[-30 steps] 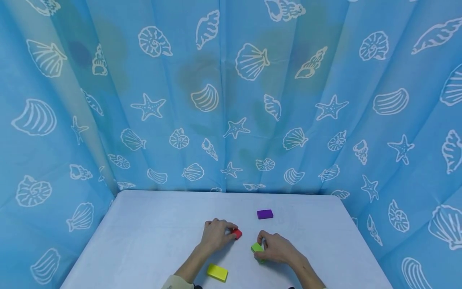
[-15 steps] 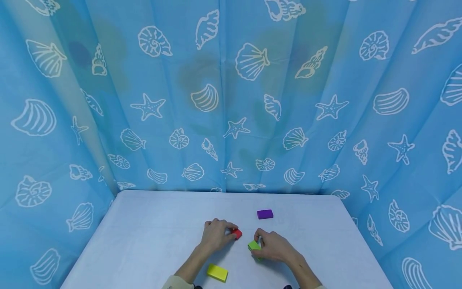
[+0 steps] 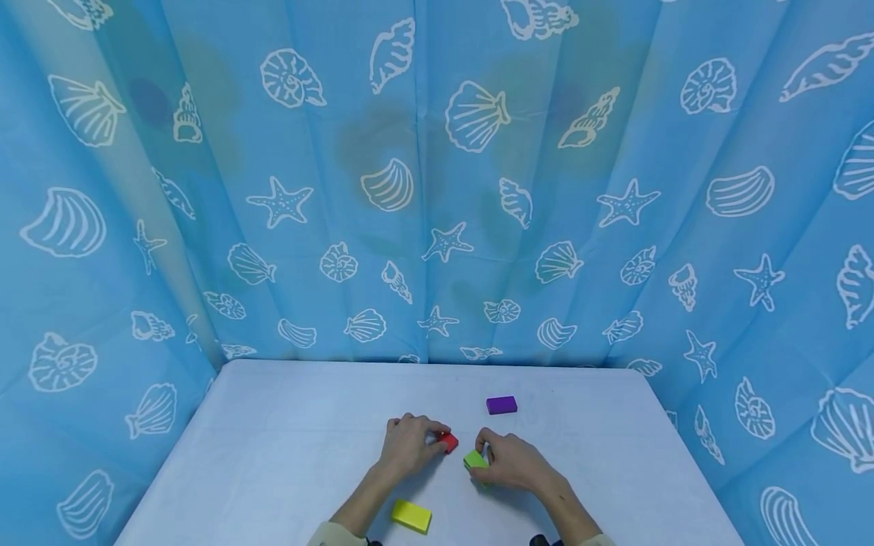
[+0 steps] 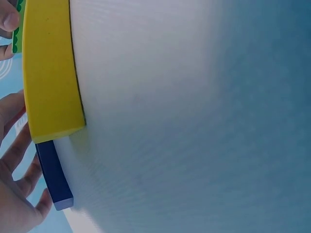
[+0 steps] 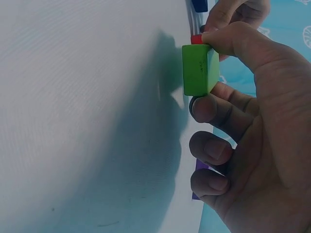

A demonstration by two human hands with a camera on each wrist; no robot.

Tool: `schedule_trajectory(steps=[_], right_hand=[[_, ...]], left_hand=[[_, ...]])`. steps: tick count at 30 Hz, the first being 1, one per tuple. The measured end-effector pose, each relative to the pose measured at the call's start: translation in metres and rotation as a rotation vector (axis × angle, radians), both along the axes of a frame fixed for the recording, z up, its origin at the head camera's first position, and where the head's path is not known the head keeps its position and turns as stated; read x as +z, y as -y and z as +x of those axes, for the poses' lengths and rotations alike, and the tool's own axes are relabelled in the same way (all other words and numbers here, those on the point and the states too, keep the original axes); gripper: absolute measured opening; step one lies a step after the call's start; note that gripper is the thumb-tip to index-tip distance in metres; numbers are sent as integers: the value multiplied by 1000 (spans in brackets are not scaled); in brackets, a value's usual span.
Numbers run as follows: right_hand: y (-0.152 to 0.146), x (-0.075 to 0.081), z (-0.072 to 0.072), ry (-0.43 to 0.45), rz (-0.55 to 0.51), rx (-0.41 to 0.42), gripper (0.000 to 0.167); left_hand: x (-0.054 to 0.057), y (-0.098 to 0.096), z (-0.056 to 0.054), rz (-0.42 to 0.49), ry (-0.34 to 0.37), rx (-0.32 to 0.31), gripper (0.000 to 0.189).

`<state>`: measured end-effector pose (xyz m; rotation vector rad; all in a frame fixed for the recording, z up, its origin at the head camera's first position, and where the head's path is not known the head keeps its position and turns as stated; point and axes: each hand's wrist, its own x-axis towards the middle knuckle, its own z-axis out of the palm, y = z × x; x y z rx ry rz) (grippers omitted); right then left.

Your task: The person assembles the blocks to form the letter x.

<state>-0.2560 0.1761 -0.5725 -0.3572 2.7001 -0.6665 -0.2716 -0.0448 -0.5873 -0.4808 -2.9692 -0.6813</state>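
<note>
My left hand (image 3: 407,445) pinches a red block (image 3: 448,441) near the middle of the table. To its right, my right hand (image 3: 520,462) grips a green block (image 3: 475,459) between thumb and fingertips. In the right wrist view the green block (image 5: 196,70) overlaps the red block (image 5: 196,39), with the shadow of hand and block on the cloth. A dark blue block (image 4: 53,174) shows by my left hand (image 4: 17,194) in the left wrist view; in the head view that hand hides it.
A yellow block (image 3: 411,516) lies in front, close to my left forearm. Farther back is a purple block (image 3: 501,405). A white cloth (image 3: 300,425) covers the table, and a blue shell-print curtain (image 3: 423,189) stands behind and at both sides.
My right hand has moved left and slightly away from me with the green block, closer to the red block. My left hand and the other blocks have stayed in place.
</note>
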Motion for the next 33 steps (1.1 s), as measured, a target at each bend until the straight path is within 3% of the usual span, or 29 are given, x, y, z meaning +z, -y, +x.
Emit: schedule_trajectory(steps=[33], right_hand=[[10, 5, -5, -39, -3, 21, 35]], left_hand=[[-1, 1, -1, -11, 7, -3, 32]])
